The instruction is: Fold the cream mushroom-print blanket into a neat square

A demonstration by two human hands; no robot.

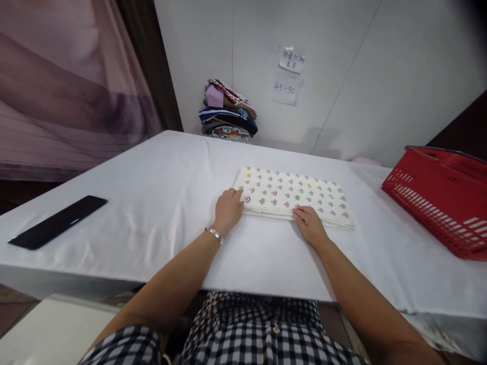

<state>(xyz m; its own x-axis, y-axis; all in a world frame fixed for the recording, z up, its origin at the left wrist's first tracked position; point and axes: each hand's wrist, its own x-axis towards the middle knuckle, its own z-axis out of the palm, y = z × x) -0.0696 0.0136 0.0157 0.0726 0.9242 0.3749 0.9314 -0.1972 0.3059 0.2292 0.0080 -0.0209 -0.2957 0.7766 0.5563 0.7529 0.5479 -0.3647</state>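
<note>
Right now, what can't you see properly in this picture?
- Head view: red plastic basket: its right part is cut off by the frame edge, its inside hidden by its wall.
- Handwritten paper notes on the wall: top writing too small to read.
- Pile of folded colourful cloths: too far to count.

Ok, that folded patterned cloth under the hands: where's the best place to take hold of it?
Probably by the near long edge of the cloth, coming from the person's side. It lies flat on the table in stacked layers whose edges show along that side. The left hand already rests at its near-left corner and the right hand on the near edge, so fingers could slide under there and pinch all layers.
</note>
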